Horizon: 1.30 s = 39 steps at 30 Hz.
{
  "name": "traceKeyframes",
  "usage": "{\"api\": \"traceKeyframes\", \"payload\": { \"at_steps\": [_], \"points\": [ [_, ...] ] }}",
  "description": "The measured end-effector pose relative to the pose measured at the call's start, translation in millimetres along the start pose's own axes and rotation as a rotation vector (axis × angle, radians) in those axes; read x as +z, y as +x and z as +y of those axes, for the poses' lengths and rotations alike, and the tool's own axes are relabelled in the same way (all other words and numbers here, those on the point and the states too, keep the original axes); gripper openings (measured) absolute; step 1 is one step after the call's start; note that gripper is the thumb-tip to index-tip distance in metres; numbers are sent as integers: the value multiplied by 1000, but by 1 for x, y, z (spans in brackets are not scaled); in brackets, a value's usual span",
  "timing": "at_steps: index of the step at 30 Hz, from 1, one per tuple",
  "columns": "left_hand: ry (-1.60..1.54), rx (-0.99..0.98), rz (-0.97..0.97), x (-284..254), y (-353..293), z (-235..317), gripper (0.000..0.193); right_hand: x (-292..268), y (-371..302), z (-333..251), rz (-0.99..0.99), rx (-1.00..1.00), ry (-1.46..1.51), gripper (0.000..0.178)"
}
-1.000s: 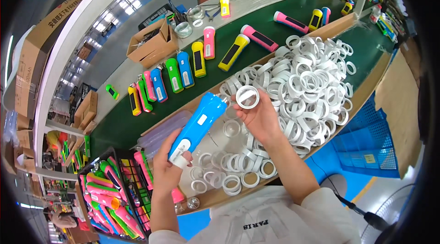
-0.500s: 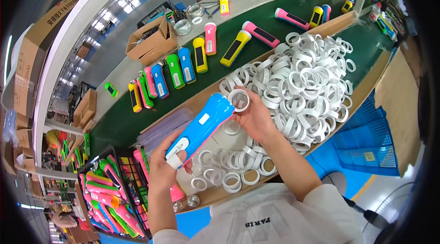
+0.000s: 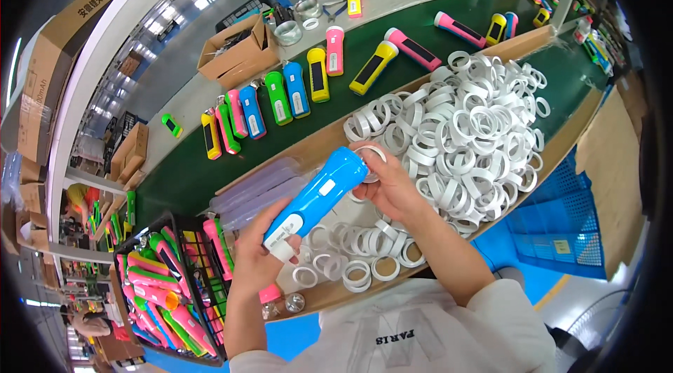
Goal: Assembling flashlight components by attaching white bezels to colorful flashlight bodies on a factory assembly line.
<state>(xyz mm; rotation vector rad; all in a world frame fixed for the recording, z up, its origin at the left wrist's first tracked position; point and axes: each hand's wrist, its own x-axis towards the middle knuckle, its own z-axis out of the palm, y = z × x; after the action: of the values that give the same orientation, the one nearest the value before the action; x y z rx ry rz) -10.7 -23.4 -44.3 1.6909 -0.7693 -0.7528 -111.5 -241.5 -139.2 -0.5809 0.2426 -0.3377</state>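
Note:
My left hand (image 3: 258, 250) is wrapped round the handle of a blue flashlight (image 3: 315, 198), which tilts up to the right with its white switch facing up. At the flashlight's head, my right hand (image 3: 392, 187) grips a white ring (image 3: 375, 151) between thumb and fingers. The ring sits against or over the front rim; my fingers hide how far on it is. Beyond my right hand lies a large heap of white rings (image 3: 463, 120) in a shallow cardboard tray (image 3: 324, 141). Clear lens-like rings (image 3: 326, 264) and more white rings lie below the flashlight.
Several colourful flashlights (image 3: 277, 98) lie along the green belt (image 3: 189, 170). A black basket (image 3: 223, 345) full of pink, green and blue flashlight parts stands at lower left. Clear plastic trays (image 3: 256, 194) lie beside my left hand. A blue crate (image 3: 554, 215) is at right.
The white ring has turned from facing me to lying against the flashlight's head. The flashlight has shifted slightly right and down, with both hands keeping their hold.

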Motion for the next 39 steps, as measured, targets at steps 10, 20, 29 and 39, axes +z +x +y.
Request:
{"api": "traceKeyframes", "payload": {
  "at_steps": [10,20,29,39],
  "points": [
    [792,541,36,20,-10,-3,51,11,-18,1,-156,-304,-554,66],
    [672,522,5,17,-8,-11,61,33,-40,-14,-70,-290,-740,39],
    [234,232,-68,10,-28,-31,59,40,-56,-16,-253,-477,-1040,48],
    [374,271,-136,12,-21,-19,59,29,-59,-25,-403,-685,-1139,36]
  ]
}}
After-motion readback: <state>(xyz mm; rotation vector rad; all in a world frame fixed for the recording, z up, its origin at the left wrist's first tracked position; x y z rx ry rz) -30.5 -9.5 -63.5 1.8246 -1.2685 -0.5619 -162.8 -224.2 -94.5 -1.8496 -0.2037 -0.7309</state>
